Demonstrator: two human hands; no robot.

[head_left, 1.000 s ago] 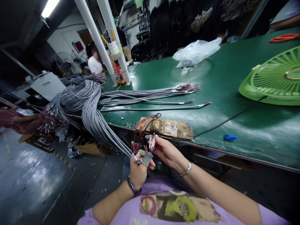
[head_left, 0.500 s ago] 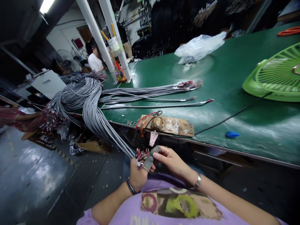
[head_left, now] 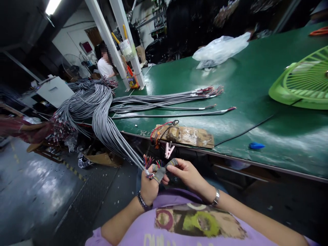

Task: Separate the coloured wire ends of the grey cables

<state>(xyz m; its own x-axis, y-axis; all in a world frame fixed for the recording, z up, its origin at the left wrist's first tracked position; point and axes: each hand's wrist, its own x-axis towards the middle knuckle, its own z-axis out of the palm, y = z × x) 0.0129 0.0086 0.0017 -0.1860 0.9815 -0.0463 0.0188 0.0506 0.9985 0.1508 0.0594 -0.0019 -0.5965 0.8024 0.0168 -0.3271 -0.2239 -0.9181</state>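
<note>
Between my hands stood the coloured wire tips [head_left: 148, 160], pinched by my right hand [head_left: 188, 174]; my left hand [head_left: 148, 189], nearer, fisted the grey cables [head_left: 120, 147], whose length ran up-left from it.

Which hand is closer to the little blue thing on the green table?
Right. The right hand is below and left of the blue thing; the left hand is farther left, holding the gray cables.
</note>
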